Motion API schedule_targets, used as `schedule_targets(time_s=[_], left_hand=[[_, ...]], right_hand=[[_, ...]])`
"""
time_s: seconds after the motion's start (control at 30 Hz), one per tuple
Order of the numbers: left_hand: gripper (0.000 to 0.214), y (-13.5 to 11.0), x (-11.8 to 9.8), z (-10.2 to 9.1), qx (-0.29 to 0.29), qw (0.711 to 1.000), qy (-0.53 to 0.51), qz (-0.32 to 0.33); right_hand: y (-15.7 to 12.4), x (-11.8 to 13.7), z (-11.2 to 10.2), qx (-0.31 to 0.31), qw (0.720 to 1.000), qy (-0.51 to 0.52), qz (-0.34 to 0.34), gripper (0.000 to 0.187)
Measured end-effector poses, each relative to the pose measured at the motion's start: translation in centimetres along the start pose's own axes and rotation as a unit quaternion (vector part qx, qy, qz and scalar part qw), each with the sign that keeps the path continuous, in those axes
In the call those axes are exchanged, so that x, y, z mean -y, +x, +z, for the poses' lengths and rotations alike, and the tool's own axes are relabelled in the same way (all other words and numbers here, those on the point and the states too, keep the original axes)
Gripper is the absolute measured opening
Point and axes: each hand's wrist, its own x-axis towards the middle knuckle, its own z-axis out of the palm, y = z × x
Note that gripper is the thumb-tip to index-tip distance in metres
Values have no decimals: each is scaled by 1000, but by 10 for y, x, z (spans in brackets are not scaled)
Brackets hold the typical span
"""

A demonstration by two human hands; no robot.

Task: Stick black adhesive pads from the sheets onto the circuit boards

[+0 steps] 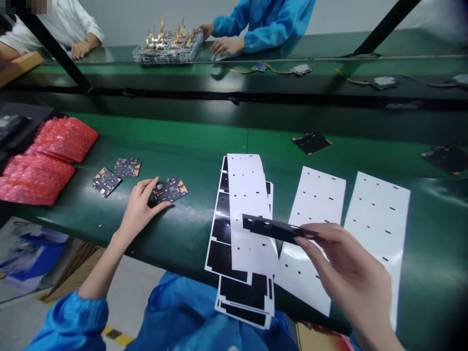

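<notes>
Currently I see the right hand (351,273) pinching a black sheet (270,229), lower centre, long axis near-level, pointing left; left hand (141,202) pinching a circuit board (171,190), centre left; green bench (164,146); co-worker (272,31) at top.

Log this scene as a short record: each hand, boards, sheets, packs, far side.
Left hand: touching a circuit board
Right hand: fingers pinching a thin black piece
Boards: two more circuit boards, farther left
Sheets: white sheet atop black sheets with white borders; two more white sheets to the right
Packs: pink bubble-wrap packs, far left
Far side: co-worker's hand at a clear tray with upright gold strips
</notes>
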Motion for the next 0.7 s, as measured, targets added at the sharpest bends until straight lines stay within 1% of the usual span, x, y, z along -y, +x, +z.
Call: schedule_targets(time_s=[0.07,0.13,0.2,0.27,0.37,0.43,0.47,0.5,0.57,0.63,0.7], left_hand=[[69,-14,-1,-1,17,999,-33,-11],[71,-24,-8,-4,9,998,-62,-30],[74,-29,-25,-9,-12,994,-105,-36],[78,-31,-52,-15,-29,987,-155,-7],[83,-31,-100,-25,-39,970,-220,95],[89,-29,-127,-32,-37,952,-261,158],[92,-27,-137,-35,-34,942,-286,175],[96,-25,-145,-37,-28,931,-313,184],[102,-22,-154,-40,-18,912,-365,186],[107,-19,-156,-42,-9,900,-395,183],[111,-18,-155,-44,-11,896,-402,188]], right_hand=[[0,1,0,-24,998,39,45,10],[3,3,2,-60,991,78,90,8],[7,7,5,-68,984,117,116,8],[12,13,8,-41,978,163,124,9],[21,28,13,9,968,218,121,13],[27,40,17,23,968,226,104,14],[30,45,18,26,970,225,90,14],[32,50,19,27,972,221,76,14],[34,57,19,37,976,207,56,14],[34,60,18,44,979,196,41,15],[31,58,14,44,981,186,36,15]])
